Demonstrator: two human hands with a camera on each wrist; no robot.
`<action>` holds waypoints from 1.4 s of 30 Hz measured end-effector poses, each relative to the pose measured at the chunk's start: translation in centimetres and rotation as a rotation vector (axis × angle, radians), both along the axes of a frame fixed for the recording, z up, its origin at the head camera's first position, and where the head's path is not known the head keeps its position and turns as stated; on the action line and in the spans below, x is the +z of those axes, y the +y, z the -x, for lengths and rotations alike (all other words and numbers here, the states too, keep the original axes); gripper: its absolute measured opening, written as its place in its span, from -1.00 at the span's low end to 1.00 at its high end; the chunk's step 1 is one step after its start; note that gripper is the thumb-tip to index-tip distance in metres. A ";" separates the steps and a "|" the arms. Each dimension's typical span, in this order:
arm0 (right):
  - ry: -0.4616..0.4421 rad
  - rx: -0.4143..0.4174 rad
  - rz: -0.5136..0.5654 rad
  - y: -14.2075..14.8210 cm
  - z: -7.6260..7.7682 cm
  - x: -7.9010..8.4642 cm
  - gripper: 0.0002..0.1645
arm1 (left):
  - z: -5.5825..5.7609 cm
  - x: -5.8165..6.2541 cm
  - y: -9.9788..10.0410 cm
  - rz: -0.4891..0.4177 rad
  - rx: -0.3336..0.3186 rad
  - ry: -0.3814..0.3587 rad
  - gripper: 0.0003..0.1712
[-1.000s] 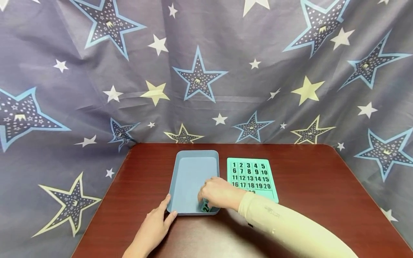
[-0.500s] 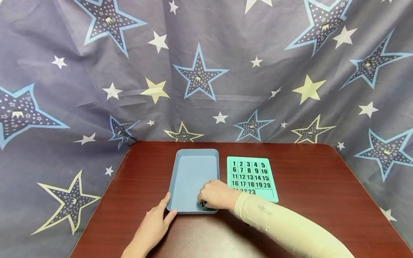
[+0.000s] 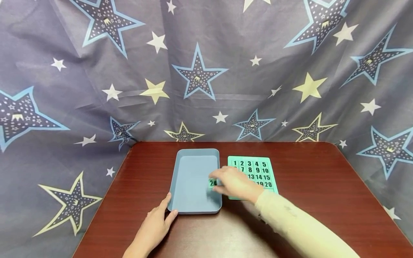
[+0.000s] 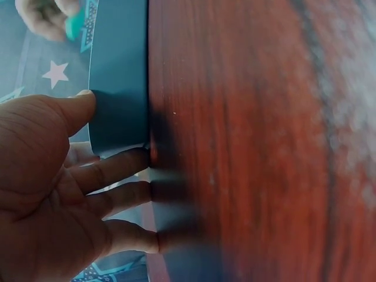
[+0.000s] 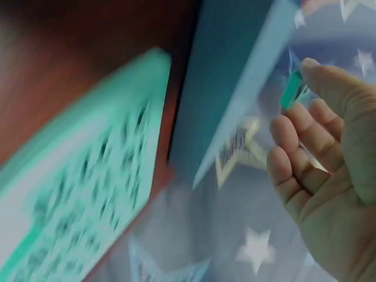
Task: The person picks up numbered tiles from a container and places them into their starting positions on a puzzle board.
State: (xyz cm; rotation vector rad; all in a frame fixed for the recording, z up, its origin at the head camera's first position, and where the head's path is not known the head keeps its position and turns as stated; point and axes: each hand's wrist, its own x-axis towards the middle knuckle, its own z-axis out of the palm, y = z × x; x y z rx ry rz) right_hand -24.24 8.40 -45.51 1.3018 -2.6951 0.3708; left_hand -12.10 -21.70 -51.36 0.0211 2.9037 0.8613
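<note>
A small green tile (image 3: 213, 183) marked 24 is pinched between the thumb and fingers of my right hand (image 3: 237, 183), over the right side of the blue tray (image 3: 193, 186). In the right wrist view the tile (image 5: 291, 89) shows edge-on at the fingertips, above the tray wall. My left hand (image 3: 153, 224) rests at the tray's near left corner, with thumb and fingers spread along its outer wall; the left wrist view shows its fingertips reaching down to the table. Right of the tray lies a mint-green number board (image 3: 272, 179), partly hidden by my right hand.
The board carries rows of black-numbered tiles. Both board and tray lie on a reddish-brown wooden table (image 3: 309, 200). A grey curtain (image 3: 258, 86) printed with stars hangs right behind the table's far edge.
My right hand has picked the 24 tile up from the tray's near right corner and moved up and right with it. My left hand has stayed at the tray corner.
</note>
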 end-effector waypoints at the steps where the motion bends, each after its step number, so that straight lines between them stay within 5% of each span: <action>1: 0.004 -0.030 0.029 1.4 0.2 0.2 -0.56 | 0.0 0.0 0.0 -0.004 0.001 -0.004 -0.18; 6: 0.061 -0.193 0.074 8.6 0.6 -0.7 -0.58 | -0.1 0.0 -0.3 -0.009 0.010 -0.029 -0.17; 13: 0.104 -0.182 0.010 13.8 -0.6 -3.6 -0.68 | -0.1 0.2 -0.5 0.003 0.009 -0.014 -0.16; 21: 0.198 -0.134 0.014 14.7 -1.3 -4.8 -0.69 | 0.0 0.1 -0.3 -0.003 0.009 -0.018 -0.17; 30: 0.134 -0.129 -0.003 14.7 -1.8 -5.0 -0.74 | 0.1 0.2 0.0 -0.003 0.011 -0.030 -0.17; 42: 0.173 -0.115 0.038 14.7 -2.0 -5.6 -0.70 | 0.1 0.0 0.0 -0.005 0.011 -0.040 -0.17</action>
